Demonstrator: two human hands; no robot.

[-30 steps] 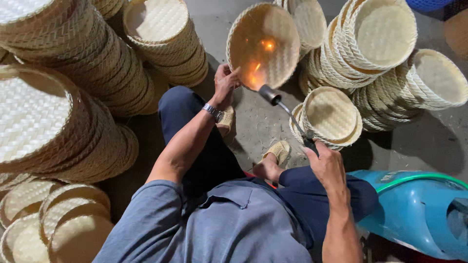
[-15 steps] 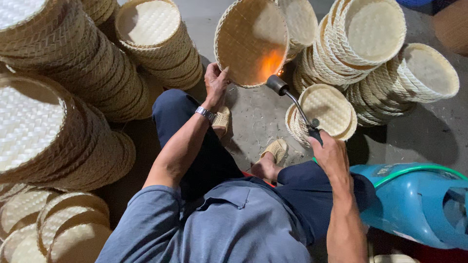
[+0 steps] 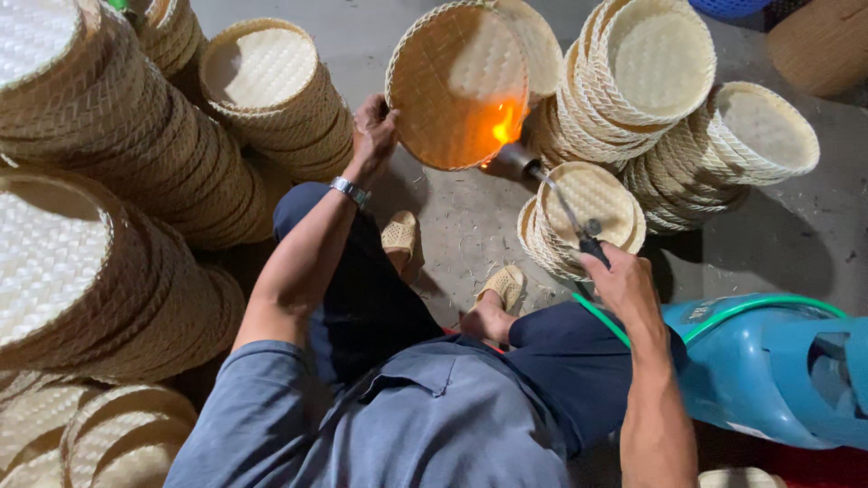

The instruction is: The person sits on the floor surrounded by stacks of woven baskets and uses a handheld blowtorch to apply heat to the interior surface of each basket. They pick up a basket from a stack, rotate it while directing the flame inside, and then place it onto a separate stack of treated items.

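My left hand (image 3: 374, 127) grips the rim of a round woven bamboo basket (image 3: 448, 72), held tilted on edge with its inside facing me. My right hand (image 3: 620, 282) holds the handle of a gas torch (image 3: 553, 188) with a thin metal tube. The torch's nozzle points at the basket's lower right inside, where an orange flame glows. A watch sits on my left wrist. I sit with both feet in woven slippers on the concrete floor.
Tall leaning stacks of woven baskets (image 3: 108, 181) fill the left side, and more stacks (image 3: 660, 81) stand at the back right. A short pile (image 3: 588, 203) lies under the torch. A blue gas cylinder (image 3: 768, 366) with a green hose lies at my right.
The basket has turned in my left hand and the flame now plays on its lower right edge instead of its centre. The torch followed to the right.
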